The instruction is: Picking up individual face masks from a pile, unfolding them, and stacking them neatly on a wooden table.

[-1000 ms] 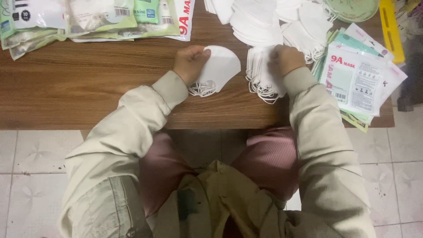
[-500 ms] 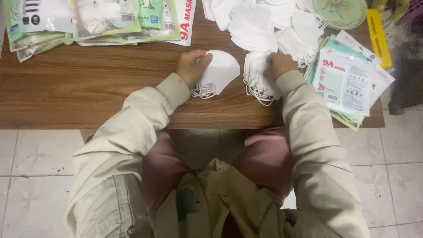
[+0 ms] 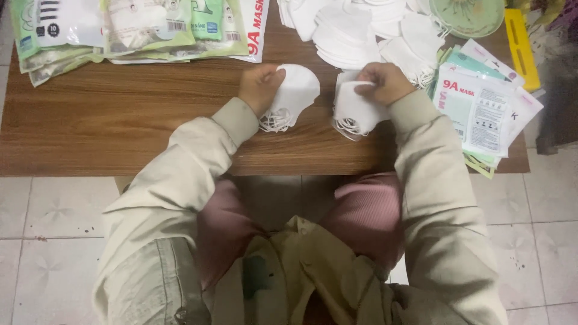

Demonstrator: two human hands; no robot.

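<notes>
Hands: both rest on the wooden table [image 3: 120, 120], sleeves bent in from the near edge.
Left hand [image 3: 260, 87]: fingers curled shut on a single white mask [image 3: 296, 93], pinching its edge; ear loops trail toward the near table edge.
Right hand [image 3: 384, 82]: closed over a small stack of white masks [image 3: 355, 111], just right of the single mask.
Mask pile [image 3: 349, 30]: at the table's far edge, partly cut off.
Packets [image 3: 487, 108]: at the table's right end, overhanging it.
Hidden: fingertips under both masks; stack count unclear.

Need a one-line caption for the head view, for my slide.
Seated at a wooden table, left hand holds one white mask, right hand a small mask stack.
</notes>
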